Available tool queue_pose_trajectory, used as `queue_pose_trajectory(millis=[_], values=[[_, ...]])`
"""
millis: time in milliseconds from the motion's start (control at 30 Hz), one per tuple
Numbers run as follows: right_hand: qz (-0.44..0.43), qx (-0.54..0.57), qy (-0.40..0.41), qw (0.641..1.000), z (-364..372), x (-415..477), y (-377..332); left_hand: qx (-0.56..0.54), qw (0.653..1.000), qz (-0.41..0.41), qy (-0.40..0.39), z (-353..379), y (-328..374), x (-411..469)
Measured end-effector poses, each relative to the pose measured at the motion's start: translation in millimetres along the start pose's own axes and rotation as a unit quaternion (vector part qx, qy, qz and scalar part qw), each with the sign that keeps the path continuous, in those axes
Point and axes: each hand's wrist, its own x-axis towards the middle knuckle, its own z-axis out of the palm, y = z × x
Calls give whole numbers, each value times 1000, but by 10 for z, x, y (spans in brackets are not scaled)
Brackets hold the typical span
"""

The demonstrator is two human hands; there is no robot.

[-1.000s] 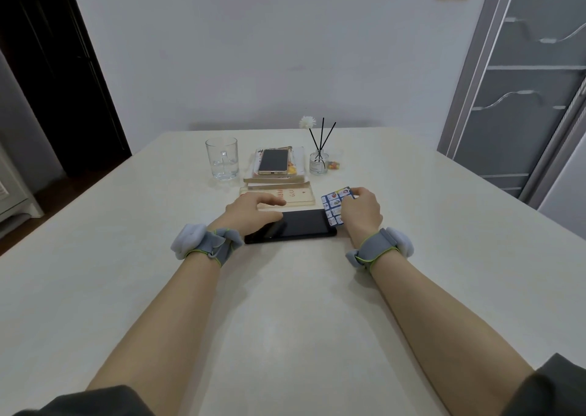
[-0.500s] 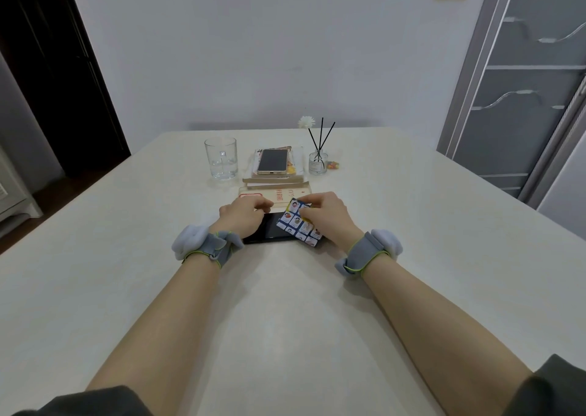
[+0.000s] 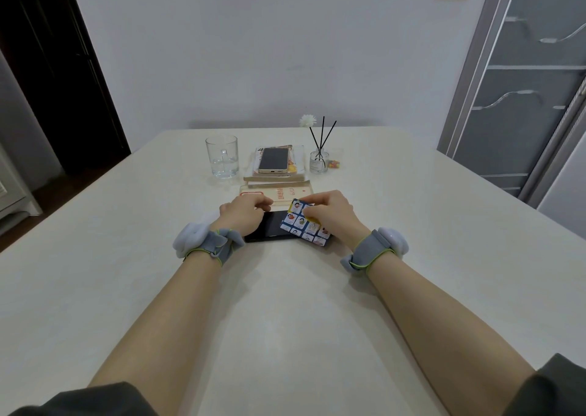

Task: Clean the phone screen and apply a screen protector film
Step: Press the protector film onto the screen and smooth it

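Observation:
A black phone (image 3: pixel 269 229) lies flat, screen up, on the white table (image 3: pixel 285 304) in front of me. My left hand (image 3: pixel 242 214) rests over its left end, fingers curled down on the far edge. My right hand (image 3: pixel 329 211) holds a small card (image 3: pixel 301 223) printed with a blue grid of pictures and presses it flat on the right half of the screen. The phone's right end is hidden under the card and hand.
Behind the phone lies a flat clear package with red print (image 3: pixel 279 193). Farther back stand a glass of water (image 3: pixel 222 157), a gold phone (image 3: pixel 273 160) on stacked books (image 3: pixel 276 177), and a reed diffuser bottle (image 3: pixel 318 160).
My right hand brought the card from the phone's right end onto the screen, and it now sits slightly further right than half a second ago. The left hand stayed on the left end.

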Motion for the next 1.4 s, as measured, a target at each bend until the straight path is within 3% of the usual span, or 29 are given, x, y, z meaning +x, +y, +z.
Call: queue_pose_trajectory(millis=[100,267,500,700,1067,1267,1400], values=[[-3,8,-24,1000,2,1,-5,-1,1000,1,0,6,-4,9],[5,14,35,999,-45,-8,13,-5,1000,-1,3,11,-14,18],[-8,-5,-10,1000,-7,-17,-26,-13,1000,-4,5,28,-17,25],[-16,-5,31,999,-22,-17,-30,-13,1000,-6,4,39,-23,28],[-28,16,-49,998,10,3,-17,1,1000,-11,4,35,-26,37],[-31,26,-16,999,1,40,23,4,1000,-19,-3,25,-29,37],[-45,28,-51,997,26,44,35,6,1000,-19,-5,16,-34,32]])
